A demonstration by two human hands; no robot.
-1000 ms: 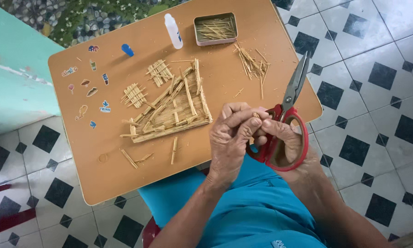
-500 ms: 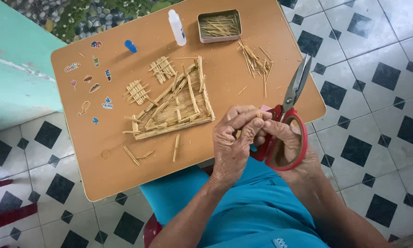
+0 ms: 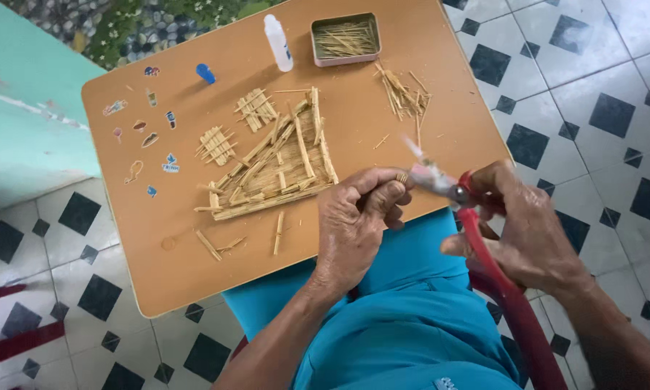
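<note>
The left hand is closed in a pinch, thumb and forefinger pressed on a short pale straw stub whose end just shows at the fingertips; the right hand is clamped round the red plastic handles of a pair of scissors with grey metal blades, and those blades, blurred, point up and left toward the stub, tips just beside it; whether they already bite on it cannot be told.

To cut cleanly, as I judge it, the pinch should sit close behind the cut line so the straw does not bend or roll; the blades should meet the straw square, near the pivot rather than at the tips, since dry straw tends to split or fly off; one firm closing beats nibbling; the left fingertips want to stay behind the blade path.

Ahead of the left hand, on the light brown wooden desk, lies the flat frame of glued straw sticks; loose offcuts lie just left of that hand; farther off, beyond both hands, stand a small white glue bottle and a rectangular tin of straws, with a loose straw bundle near the tin.
</note>
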